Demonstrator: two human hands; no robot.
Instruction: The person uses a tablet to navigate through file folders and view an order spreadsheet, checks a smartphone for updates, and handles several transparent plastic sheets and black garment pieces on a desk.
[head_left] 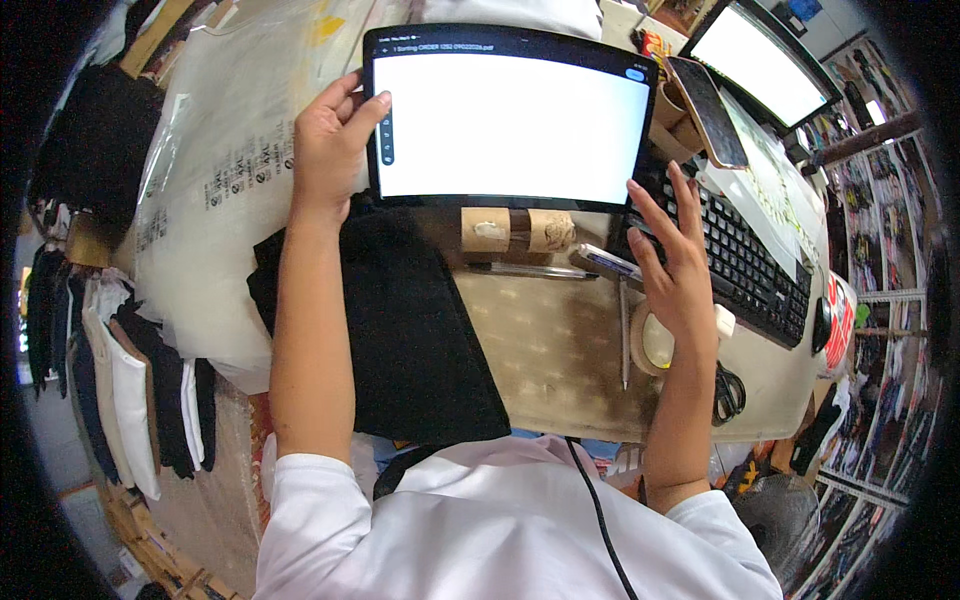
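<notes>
A large tablet [510, 130] with a bright white screen is tilted up over the far side of the table. My left hand [335, 135] grips its left edge, the thumb lying on the front of the frame. My right hand [672, 265] has its fingers spread by the tablet's lower right corner; whether a fingertip touches the screen I cannot tell. Below the tablet lie two short cardboard rolls [485, 230] and a pen [535, 271]. Folded black cloth [415, 340] covers the table beside my left forearm. Under my right wrist is a roll of tape [652, 342], partly hidden.
Right of my right hand are a black keyboard [755, 262], a mouse [822, 323] and black-handled scissors [730, 393]. A phone [706, 112] leans near a lit monitor [765, 60]. Clear plastic bags [225, 130] cover the table's left. Clothes [130, 380] hang beyond the left edge.
</notes>
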